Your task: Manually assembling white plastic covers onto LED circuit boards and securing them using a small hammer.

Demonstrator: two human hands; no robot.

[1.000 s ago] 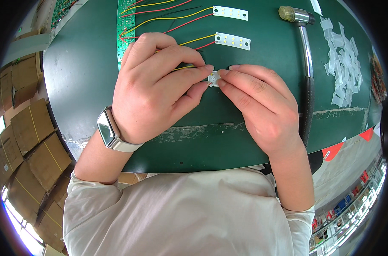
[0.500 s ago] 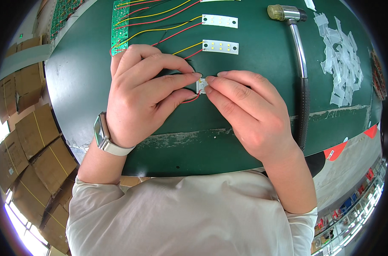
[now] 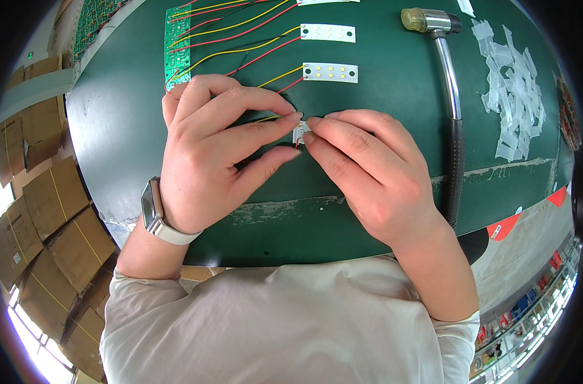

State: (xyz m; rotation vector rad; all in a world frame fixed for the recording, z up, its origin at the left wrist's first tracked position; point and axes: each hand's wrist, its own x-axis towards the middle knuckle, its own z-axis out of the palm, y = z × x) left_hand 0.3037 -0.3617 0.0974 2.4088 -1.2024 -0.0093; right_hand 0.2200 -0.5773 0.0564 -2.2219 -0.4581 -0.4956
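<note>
A small white LED board [image 3: 300, 133] lies between my two hands, most of it covered by fingers. My right hand [image 3: 381, 169] is closed, with thumb and fingers pinching the board's right part. On the opposite end, my left hand [image 3: 218, 147] has its index fingertip at the upper corner and its thumb just below the lower edge. A yellow wire [image 3: 267, 120] runs to this board behind my left fingers. Above sit two more LED strips, one [image 3: 330, 72] nearer and another [image 3: 328, 33] farther, joined by red and yellow wires to a green circuit board [image 3: 177, 48].
A mallet [image 3: 446, 70] with a yellowish head and black grip lies right of my hand. Beyond it is a pile of clear plastic pieces [image 3: 510, 89]. The green table [image 3: 266, 233] has a worn strip along its near side. Cardboard boxes [image 3: 54, 198] stand at left.
My left thumb has moved down and away from the board's lower edge. The green circuit board and wired strips have shifted slightly left and toward me.
</note>
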